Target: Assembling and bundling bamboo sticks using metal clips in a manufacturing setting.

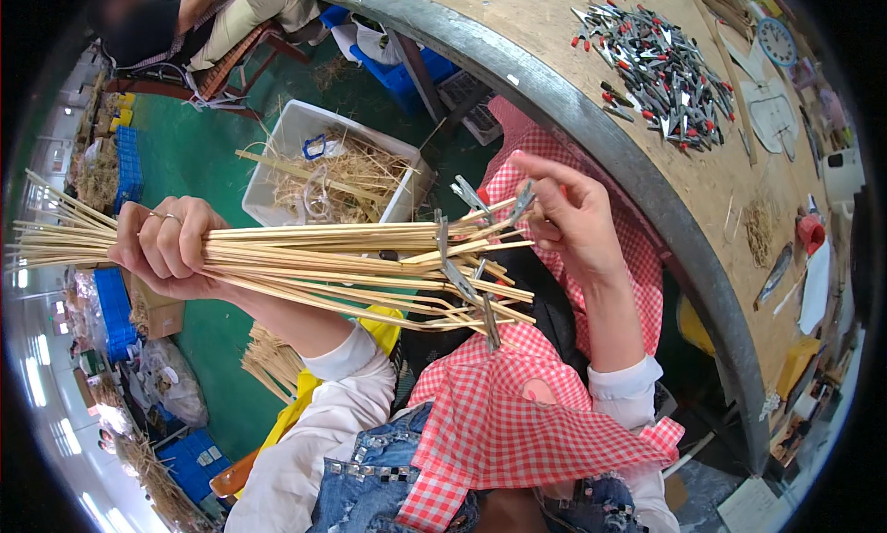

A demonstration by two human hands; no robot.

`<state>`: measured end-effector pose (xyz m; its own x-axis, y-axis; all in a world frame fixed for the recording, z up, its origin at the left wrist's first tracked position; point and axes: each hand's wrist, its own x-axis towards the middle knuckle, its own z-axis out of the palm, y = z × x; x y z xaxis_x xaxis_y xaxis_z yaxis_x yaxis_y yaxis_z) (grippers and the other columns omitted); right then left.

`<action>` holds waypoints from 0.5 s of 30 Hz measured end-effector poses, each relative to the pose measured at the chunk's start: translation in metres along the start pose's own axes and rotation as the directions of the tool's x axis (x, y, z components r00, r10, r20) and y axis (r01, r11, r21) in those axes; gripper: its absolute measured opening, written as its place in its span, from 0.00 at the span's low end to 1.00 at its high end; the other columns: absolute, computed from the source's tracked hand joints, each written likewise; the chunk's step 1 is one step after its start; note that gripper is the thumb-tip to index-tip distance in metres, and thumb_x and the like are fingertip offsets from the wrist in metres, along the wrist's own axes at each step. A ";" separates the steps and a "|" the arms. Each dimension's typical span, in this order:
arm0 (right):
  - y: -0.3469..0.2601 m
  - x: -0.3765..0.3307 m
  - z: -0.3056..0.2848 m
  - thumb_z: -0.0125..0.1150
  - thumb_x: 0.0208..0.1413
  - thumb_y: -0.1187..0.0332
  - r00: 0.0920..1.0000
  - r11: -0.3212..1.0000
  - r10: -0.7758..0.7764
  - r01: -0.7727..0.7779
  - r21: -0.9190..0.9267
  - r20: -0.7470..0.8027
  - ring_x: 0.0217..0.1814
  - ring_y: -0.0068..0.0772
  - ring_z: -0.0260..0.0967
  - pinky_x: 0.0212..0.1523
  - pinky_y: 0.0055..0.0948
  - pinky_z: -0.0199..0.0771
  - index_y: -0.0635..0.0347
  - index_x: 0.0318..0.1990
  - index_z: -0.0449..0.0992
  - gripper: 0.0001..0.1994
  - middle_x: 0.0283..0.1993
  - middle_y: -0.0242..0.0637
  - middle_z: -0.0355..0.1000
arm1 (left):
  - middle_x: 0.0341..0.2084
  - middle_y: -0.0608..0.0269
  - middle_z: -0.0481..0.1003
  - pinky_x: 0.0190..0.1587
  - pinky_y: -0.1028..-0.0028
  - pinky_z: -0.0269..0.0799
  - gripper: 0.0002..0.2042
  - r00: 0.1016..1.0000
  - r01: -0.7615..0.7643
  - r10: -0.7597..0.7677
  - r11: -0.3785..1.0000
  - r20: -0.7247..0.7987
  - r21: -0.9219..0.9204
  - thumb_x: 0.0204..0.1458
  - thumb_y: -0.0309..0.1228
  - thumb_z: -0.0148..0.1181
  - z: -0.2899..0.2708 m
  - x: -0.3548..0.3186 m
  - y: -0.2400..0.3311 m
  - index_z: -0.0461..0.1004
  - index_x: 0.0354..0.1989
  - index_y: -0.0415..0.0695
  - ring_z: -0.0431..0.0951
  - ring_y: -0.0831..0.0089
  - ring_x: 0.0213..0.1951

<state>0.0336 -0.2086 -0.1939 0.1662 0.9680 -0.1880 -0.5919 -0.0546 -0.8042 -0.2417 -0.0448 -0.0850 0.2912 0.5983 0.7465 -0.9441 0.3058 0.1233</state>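
My left hand (171, 242) is closed around a bundle of long, pale straw stalks (323, 251), held level in front of me. The stalks fan out to the right, where several metal spring clips (443, 242) are fixed across them; some stalks there are bent and crossing. My right hand (577, 219) is at that right end, its index finger stretched out and its other fingers partly curled. Close beside its fingertips sits one clip (522, 200) near the stalk ends. I see nothing held in this hand, though the inner fingers are partly hidden.
A curved workbench (545, 43) runs along the right, bearing a heap of small clips (661, 71) and a red tape roll (811, 232). On the green floor stands a white bin (259, 196) of straw scraps. A seated person (176, 25) is at the upper left, near blue crates (129, 168).
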 end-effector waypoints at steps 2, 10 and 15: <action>0.000 0.003 0.002 0.56 0.59 0.68 0.995 0.951 -0.096 0.092 -0.295 0.002 0.17 0.10 0.50 0.16 0.13 0.47 0.66 0.49 0.72 0.14 0.18 0.21 0.61 | 0.04 0.76 0.58 0.10 0.85 0.47 0.13 1.000 0.019 -0.019 0.999 -0.009 -0.050 0.59 0.33 0.51 -0.004 0.002 -0.003 0.61 0.22 0.47 0.54 0.89 0.06; -0.006 0.004 -0.014 0.52 0.61 0.66 0.979 0.919 -0.110 0.165 0.358 -0.171 0.18 0.15 0.51 0.16 0.12 0.50 0.66 0.39 0.73 0.11 0.25 0.30 0.63 | 0.04 0.75 0.59 0.10 0.84 0.49 0.13 1.000 0.019 -0.019 1.000 0.017 0.009 0.59 0.32 0.51 0.002 0.000 -0.006 0.61 0.22 0.47 0.54 0.88 0.06; -0.026 0.019 -0.002 0.57 0.54 0.67 0.978 0.973 0.130 -0.095 -0.210 0.161 0.20 0.13 0.59 0.16 0.15 0.54 0.67 0.33 0.76 0.10 0.24 0.32 0.69 | 0.04 0.74 0.60 0.10 0.84 0.51 0.12 0.995 0.061 -0.059 0.998 0.084 -0.029 0.58 0.30 0.51 0.007 0.002 -0.017 0.61 0.22 0.45 0.56 0.88 0.06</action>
<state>0.0540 -0.1890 -0.1780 -0.0418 0.9793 -0.1979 -0.4264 -0.1966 -0.8829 -0.2258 -0.0539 -0.0806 0.3322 0.5153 0.7900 -0.9196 0.3631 0.1499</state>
